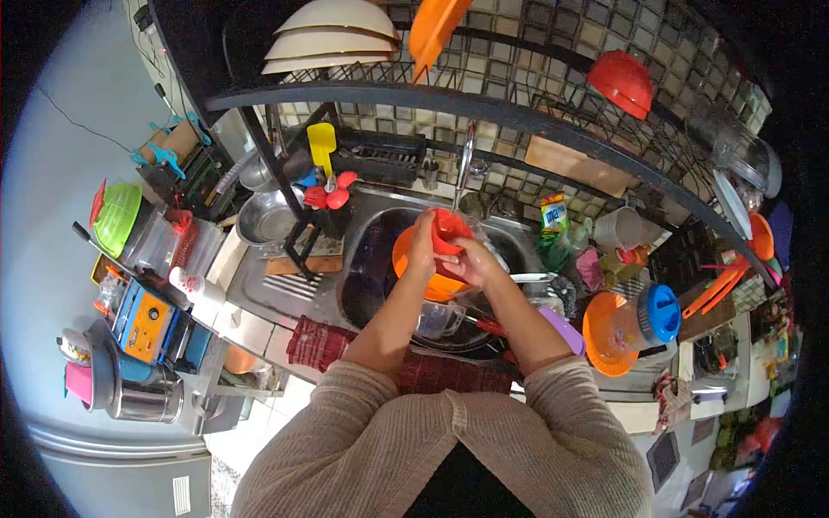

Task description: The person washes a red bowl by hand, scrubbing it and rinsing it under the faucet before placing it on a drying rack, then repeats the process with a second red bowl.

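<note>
Over the sink, beneath the end of the metal faucet, both hands are round a red cup-like container. My left hand grips its left side, and my right hand is closed on its lower right side. Just below the hands is an orange bowl in the sink. A clear container and several dishes lie in the basin around it. The inside of the red container is partly hidden by the fingers.
A black dish rack arches over the sink, with white bowls and a red bowl. A metal bowl stands left. On the right are an orange plate and a blue-lidded jug. A red cloth hangs at the front edge.
</note>
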`<state>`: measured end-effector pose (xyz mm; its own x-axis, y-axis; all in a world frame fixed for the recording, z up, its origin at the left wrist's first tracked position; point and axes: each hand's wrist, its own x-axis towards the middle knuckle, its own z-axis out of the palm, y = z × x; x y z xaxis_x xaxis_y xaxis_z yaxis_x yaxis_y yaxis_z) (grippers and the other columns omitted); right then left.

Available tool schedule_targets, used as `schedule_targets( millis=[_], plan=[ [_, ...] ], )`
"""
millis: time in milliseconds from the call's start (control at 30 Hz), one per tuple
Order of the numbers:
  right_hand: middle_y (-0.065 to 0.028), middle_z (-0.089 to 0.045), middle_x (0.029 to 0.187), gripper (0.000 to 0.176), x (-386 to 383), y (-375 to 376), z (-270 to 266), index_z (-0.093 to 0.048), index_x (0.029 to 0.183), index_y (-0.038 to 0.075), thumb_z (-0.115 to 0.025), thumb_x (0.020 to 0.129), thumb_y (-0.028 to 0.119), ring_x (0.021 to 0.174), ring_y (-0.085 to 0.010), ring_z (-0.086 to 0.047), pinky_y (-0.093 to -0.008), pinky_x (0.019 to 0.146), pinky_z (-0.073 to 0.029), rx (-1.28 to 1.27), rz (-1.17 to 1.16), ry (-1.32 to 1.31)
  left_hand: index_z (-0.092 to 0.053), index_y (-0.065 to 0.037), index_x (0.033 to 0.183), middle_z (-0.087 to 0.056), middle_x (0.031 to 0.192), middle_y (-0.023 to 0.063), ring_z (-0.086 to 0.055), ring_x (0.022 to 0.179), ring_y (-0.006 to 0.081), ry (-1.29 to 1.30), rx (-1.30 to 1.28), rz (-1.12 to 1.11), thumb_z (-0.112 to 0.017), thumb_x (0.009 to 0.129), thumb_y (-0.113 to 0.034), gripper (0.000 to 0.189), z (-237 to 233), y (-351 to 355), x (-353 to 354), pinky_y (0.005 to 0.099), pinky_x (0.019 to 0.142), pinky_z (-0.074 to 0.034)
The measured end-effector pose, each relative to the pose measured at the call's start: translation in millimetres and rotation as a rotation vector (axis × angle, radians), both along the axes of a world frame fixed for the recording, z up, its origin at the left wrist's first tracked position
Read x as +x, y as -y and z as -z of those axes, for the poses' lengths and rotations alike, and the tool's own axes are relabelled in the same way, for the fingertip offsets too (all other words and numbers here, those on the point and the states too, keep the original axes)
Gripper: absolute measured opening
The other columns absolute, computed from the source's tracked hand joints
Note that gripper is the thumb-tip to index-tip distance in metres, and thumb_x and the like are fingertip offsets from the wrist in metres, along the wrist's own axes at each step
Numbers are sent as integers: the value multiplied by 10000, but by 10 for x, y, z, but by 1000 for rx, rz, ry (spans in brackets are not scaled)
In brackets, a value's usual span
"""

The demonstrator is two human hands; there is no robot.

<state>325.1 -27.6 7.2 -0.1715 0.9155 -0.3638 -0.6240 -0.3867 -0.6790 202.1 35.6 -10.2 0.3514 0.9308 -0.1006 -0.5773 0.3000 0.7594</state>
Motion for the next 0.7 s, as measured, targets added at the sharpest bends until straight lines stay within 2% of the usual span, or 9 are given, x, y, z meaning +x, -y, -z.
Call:
schedule_targets(
  millis=[67, 167, 233, 267, 433, 500, 567, 633, 700],
  plan=[
    [-68, -591, 1120, 383, -116, 32, -199, -495, 1194, 158, -611, 829, 176, 856, -213, -656, -341, 706, -561, 67, -7, 95, -552, -142, 1143, -604, 1109, 72, -593, 981, 232, 157, -72, 127, -448, 864, -485, 454, -110, 39, -121, 444, 761, -507],
    [-88, -588, 1128, 502, -248, -56, -363, -488, 1215, 114, -704, 771, 202, 912, -231, -635, -345, 734, -541, 142, 44, 277, -533, -156, 1162, -598, 1127, 59, -587, 995, 239, 165, -137, 160, -454, 853, -500, 468, -147, 75, -252, 461, 756, -507],
    [-114, -582, 1105, 552, -291, -263, -313, -497, 1233, 140, -730, 742, 243, 952, -263, -601, -370, 794, -499, 765, 367, 910, -526, -179, 1166, -597, 1112, 41, -583, 994, 242, 108, -181, 114, -463, 877, -463, 411, -63, 103, -192, 429, 776, -508],
    [-153, -567, 1059, 549, -239, -203, -402, -537, 1202, 132, -746, 711, 260, 969, -304, -560, -382, 852, -454, 794, 419, 1425, -524, -191, 1167, -594, 1110, 29, -581, 992, 223, 76, -258, 83, -470, 892, -434, 371, 4, 102, -147, 412, 781, -507],
    [-184, -544, 1018, 527, -370, -51, -542, -576, 1160, 105, -752, 692, 270, 974, -340, -530, -404, 852, -431, 1085, 276, 1506, -512, -194, 1164, -583, 1107, -8, -566, 985, 152, 97, -274, 235, -491, 929, -274, 250, 341, -117, -212, 327, 761, -505],
    [-154, -559, 998, 524, -410, 26, -554, -592, 1147, 118, -761, 673, 266, 980, -329, -523, -389, 876, -420, 965, 238, 1447, -529, -175, 1152, -597, 1054, -5, -593, 883, 149, 98, -186, 154, -488, 920, -194, 237, 472, -108, -219, 287, 654, -509],
    [-159, -562, 989, 513, -356, -28, -531, -580, 1160, 105, -732, 691, 250, 985, -329, -517, -395, 872, -417, 972, 289, 1430, -536, -170, 1159, -605, 996, 21, -606, 780, 151, -178, -2, 46, -483, 900, -110, 271, 761, -277, -209, 270, 555, -508],
    [-207, -560, 1028, 524, -169, -179, -345, -554, 1195, 106, -695, 694, 167, 982, -378, -524, -426, 883, -434, 665, 257, 1399, -531, -127, 1157, -599, 949, 67, -601, 687, 173, -419, -24, -35, -482, 878, -53, 292, 203, -26, -183, 273, 521, -528],
    [-233, -580, 1055, 492, -70, -156, -366, -544, 1200, 102, -619, 714, 95, 1007, -397, -533, -444, 879, -440, 883, 349, 1527, -500, -138, 1175, -590, 1034, 67, -608, 707, 191, -462, 18, -2, -441, 883, -30, 317, 161, -12, -147, 279, 591, -550]
  ],
)
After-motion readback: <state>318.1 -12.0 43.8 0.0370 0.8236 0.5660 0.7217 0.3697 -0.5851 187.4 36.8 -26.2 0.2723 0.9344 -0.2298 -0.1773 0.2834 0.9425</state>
